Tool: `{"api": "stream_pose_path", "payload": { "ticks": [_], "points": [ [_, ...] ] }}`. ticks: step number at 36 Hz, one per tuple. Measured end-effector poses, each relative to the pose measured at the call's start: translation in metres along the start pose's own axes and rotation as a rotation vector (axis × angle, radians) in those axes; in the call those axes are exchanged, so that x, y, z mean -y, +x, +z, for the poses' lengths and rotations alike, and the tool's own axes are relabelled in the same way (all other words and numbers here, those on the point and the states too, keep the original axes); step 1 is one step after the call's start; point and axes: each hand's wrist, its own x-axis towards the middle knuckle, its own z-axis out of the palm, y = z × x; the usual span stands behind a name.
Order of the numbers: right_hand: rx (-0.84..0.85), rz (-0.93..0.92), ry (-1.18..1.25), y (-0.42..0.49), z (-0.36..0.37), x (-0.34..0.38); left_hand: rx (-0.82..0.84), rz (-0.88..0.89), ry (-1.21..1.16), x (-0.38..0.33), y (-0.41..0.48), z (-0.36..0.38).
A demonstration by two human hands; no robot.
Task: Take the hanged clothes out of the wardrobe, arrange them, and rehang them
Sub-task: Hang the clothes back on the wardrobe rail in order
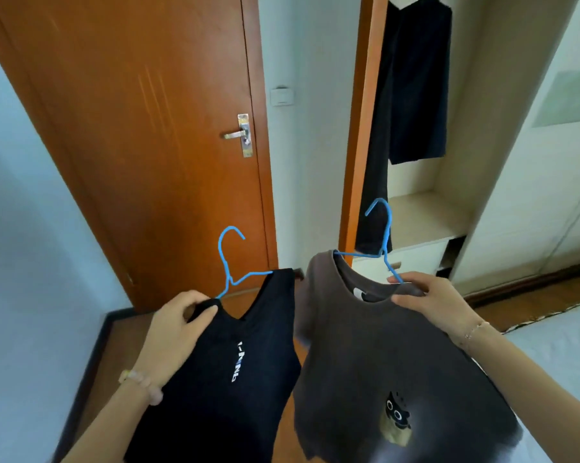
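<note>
My left hand (175, 332) grips the shoulder of a black tank top (228, 379) that hangs on a blue wire hanger (230, 259). My right hand (432, 302) pinches the collar of a grey-brown T-shirt (375, 362) with a small cartoon print, on a second blue hanger (384, 235). Both garments are held out in front of me, side by side, below the open wardrobe (425, 215). Dark clothes (412, 88) still hang inside the wardrobe at the upper right.
A brown wooden door (141, 128) with a metal handle (240, 133) stands shut at the left. A light switch (281, 95) is on the white wall between door and wardrobe. A pale bed surface (562, 345) lies at the lower right, wooden floor below.
</note>
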Motion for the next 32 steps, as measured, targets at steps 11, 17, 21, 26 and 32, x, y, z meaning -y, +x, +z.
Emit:
{"api": "stream_pose_path", "payload": {
  "ticks": [11, 17, 21, 26, 32],
  "points": [
    [-0.361, 0.074, 0.025, 0.104, -0.069, 0.016, 0.407, -0.108, -0.455, -0.059, 0.192, 0.075],
    [-0.439, 0.152, 0.108, 0.171, -0.084, -0.007, 0.598, -0.199, -0.607, -0.079, 0.266, 0.141],
    [-0.503, 0.198, 0.153, 0.217, -0.088, -0.044, 0.631, -0.269, -0.649, -0.092, 0.312, 0.204],
    [-0.521, 0.272, 0.171, 0.278, -0.111, -0.075, 0.720, -0.309, -0.654, -0.123, 0.372, 0.269],
    [-0.615, 0.292, 0.140, 0.337, -0.162, -0.086, 0.829, -0.240, -0.649, -0.171, 0.441, 0.333]
  ]
}}
